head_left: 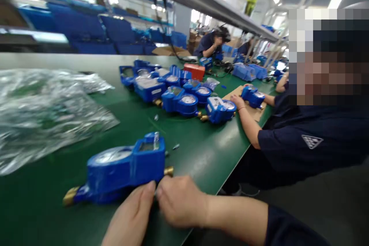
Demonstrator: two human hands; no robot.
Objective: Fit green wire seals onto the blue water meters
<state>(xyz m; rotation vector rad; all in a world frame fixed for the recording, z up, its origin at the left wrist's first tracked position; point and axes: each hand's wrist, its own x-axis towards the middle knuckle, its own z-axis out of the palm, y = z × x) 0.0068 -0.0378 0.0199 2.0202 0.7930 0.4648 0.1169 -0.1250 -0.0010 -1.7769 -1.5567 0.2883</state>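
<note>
A blue water meter [123,167] with brass end fittings lies on the green table [196,153] just in front of me. My left hand [132,215] rests against its near side, fingers together with the thumb touching the meter's lower edge. Beside it, my right hand [180,200] is curled at the meter's right end near the brass fitting [168,171], fingertips pinched together against my left thumb. What they pinch is hidden.
Crumpled clear plastic bags [43,111] cover the table's left side. Several more blue meters [184,102] stand farther along, with an orange box [194,71] behind. A co-worker in dark clothing sits at right, hands on a meter [253,96] lying on cardboard. Small loose parts [175,147] lie nearby.
</note>
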